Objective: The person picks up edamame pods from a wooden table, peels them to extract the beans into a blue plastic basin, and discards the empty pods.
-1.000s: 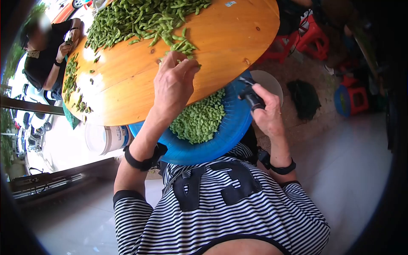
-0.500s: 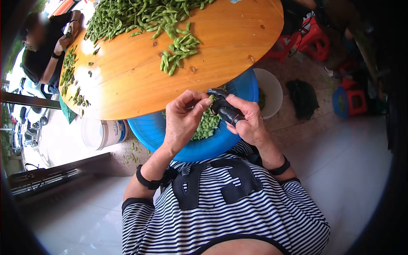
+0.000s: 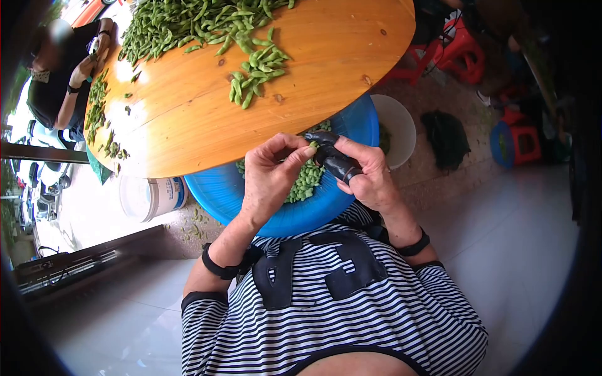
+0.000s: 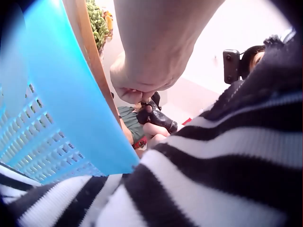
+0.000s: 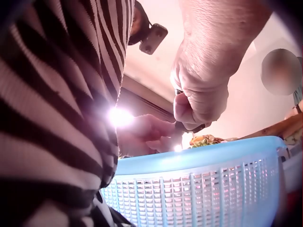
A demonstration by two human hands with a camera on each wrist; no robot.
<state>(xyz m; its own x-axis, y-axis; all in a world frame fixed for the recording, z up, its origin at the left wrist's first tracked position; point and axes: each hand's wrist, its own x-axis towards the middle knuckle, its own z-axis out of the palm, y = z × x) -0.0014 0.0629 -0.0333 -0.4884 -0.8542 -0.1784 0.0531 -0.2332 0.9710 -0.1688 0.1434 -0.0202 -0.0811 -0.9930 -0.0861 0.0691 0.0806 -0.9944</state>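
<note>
Over a blue plastic basket [image 3: 216, 197] my two hands meet. Thumb and forefinger of my left hand [image 3: 266, 178] pinch a green soybean pod [image 3: 314, 145], of which only a small bit shows. Shiny black covers [image 3: 340, 167] sit over the thumb and finger ends of my right hand [image 3: 371, 178], and these covered tips close on the pod's other side. Shelled green beans [image 3: 305, 183] lie in the basket beneath, partly hidden by the hands. In the left wrist view the black covers [image 4: 158, 118] show just below the left fingertips.
A wooden table [image 3: 188, 138] overhangs the basket, with a big heap of pods [image 3: 188, 28] and a smaller bunch [image 3: 257, 75] nearer. White buckets stand at left [image 3: 150, 197] and right [image 3: 398, 131]. Another person [image 3: 56, 94] sits at left; red stools [image 3: 461, 56] stand at right.
My left hand has come back from the small bunch on the table to the basket, carrying a pod. The right hand moved left to meet it. Over the last half second both hold nearly still.
</note>
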